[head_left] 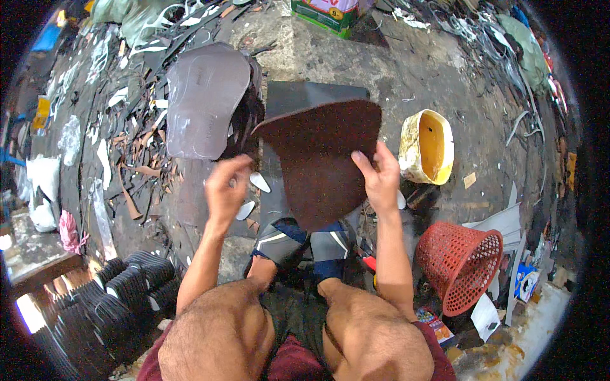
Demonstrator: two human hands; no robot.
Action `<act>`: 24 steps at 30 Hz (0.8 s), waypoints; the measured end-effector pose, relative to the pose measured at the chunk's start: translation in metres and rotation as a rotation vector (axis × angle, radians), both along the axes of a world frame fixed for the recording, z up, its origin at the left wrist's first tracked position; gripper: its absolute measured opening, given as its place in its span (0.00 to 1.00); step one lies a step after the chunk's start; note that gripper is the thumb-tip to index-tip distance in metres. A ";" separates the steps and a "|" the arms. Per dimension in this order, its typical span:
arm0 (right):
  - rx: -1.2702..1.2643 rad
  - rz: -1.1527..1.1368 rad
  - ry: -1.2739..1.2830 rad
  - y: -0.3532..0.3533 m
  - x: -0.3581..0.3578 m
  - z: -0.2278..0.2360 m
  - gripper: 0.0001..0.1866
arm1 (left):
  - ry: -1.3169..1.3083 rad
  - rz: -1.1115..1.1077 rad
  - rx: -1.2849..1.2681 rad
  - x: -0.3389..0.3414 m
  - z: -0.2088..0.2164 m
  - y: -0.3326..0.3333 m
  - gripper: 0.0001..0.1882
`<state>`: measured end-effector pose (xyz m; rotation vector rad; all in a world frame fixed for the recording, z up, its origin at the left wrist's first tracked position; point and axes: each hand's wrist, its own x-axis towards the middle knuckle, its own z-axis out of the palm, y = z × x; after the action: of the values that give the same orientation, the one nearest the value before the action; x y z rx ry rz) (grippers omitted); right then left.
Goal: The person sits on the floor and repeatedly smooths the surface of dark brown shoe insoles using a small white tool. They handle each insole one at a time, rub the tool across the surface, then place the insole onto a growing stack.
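Observation:
A dark brown sheet point(324, 152), curved at its edges and wide at the top, stands tilted above my shoes. My right hand point(380, 181) grips its right edge, thumb on the near face and fingers behind. To the left of the sheet, apart from it, my left hand point(227, 185) is raised with its fingers curled; whatever may be between them is hidden. A stack of similar brown curved sheets point(206, 101) lies just beyond that hand. Behind the held sheet is a flat dark board point(318, 92). Small white oval pieces point(259, 182) lie near my left hand.
A stained white tub point(412, 149) with yellowish contents stands at right. Nearer, a red perforated basket point(448, 267) lies tilted. Stacks of black sole-shaped pieces point(130, 286) fill the lower left. Brown scraps point(143, 136) litter the floor. A green box point(325, 18) is at the far edge.

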<state>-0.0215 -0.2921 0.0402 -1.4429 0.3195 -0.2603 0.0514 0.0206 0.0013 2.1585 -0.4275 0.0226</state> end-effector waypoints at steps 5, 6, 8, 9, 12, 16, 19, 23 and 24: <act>-0.425 -0.249 0.282 0.001 0.016 -0.070 0.38 | -0.288 -0.251 0.661 -0.010 -0.073 -0.002 0.21; -0.597 -0.278 0.206 0.003 0.008 -0.080 0.38 | -0.248 -0.232 0.645 -0.009 -0.073 0.007 0.20; -0.800 -0.073 0.151 -0.007 -0.013 -0.090 0.33 | -0.171 -0.202 0.588 -0.005 -0.060 0.015 0.19; -0.974 0.094 0.094 -0.013 -0.021 -0.096 0.31 | -0.170 -0.213 0.432 0.001 -0.056 0.016 0.14; -1.263 0.355 -0.017 -0.010 -0.034 -0.112 0.21 | 0.631 -0.055 -0.042 -0.010 -0.041 -0.014 0.09; -1.252 0.235 -0.075 -0.014 -0.020 -0.125 0.11 | 1.009 -0.071 -0.550 -0.038 -0.053 -0.067 0.14; -0.821 -0.166 0.072 -0.005 0.010 -0.102 0.12 | 0.804 -0.003 -0.526 -0.048 -0.072 -0.103 0.22; -0.737 -0.159 -0.119 0.027 0.014 -0.029 0.11 | 0.120 -0.270 0.130 -0.035 -0.108 -0.094 0.14; -0.773 -0.107 -0.165 0.033 0.007 -0.029 0.11 | 0.026 -0.303 0.250 -0.036 -0.107 -0.092 0.14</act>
<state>-0.0146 -0.2593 0.0107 -2.1491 0.1614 -0.6337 0.0153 -0.0715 -0.1056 2.3114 -0.7727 -0.2405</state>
